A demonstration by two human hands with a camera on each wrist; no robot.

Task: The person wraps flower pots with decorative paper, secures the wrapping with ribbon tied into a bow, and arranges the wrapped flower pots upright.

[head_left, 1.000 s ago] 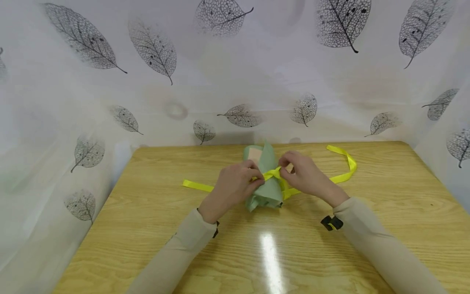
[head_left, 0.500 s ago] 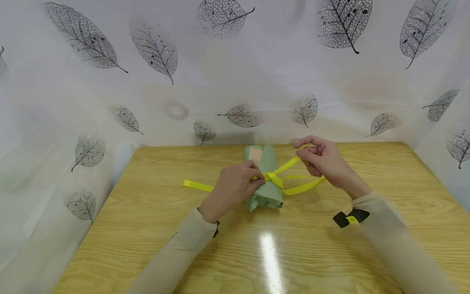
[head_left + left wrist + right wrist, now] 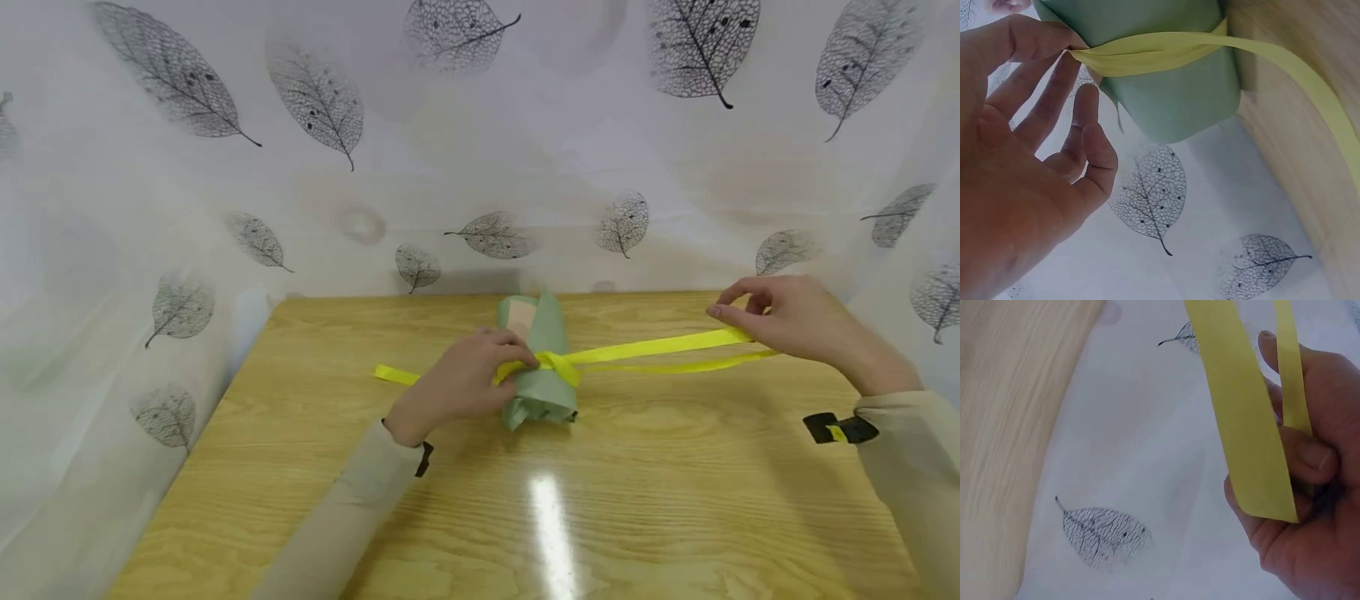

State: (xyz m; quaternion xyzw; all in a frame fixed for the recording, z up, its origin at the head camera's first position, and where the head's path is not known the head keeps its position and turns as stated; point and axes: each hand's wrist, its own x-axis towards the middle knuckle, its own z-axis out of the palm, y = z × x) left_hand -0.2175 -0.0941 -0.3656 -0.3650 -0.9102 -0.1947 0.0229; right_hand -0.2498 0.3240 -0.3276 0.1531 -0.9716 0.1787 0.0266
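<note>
A bundle wrapped in green paper (image 3: 543, 396) lies near the back of the table, a pale patch at its top. Yellow ribbon (image 3: 652, 347) crosses its middle and twists into a knot there. At the bundle's left side my left hand (image 3: 459, 379) pinches the ribbon; the left wrist view shows the pinched ribbon (image 3: 1154, 56) coming round the green paper (image 3: 1172, 103), the hand's (image 3: 1035, 162) other fingers loosely bent. Off to the right, above the table, my right hand (image 3: 806, 321) holds two ribbon strands stretched from the knot. In the right wrist view one ribbon end (image 3: 1241, 419) hangs past the fingers.
Behind the wooden table (image 3: 300, 492) hangs a white cloth (image 3: 555, 142) printed with dark leaves, close to the table's back edge. A loose ribbon tail (image 3: 396, 375) lies on the wood left of the bundle. Dark straps (image 3: 840, 427) sit at both wrists.
My right hand has moved from the knot far to the right, drawing the ribbon out into long strands. The left hand has shifted slightly left, still at the bundle's ribbon.
</note>
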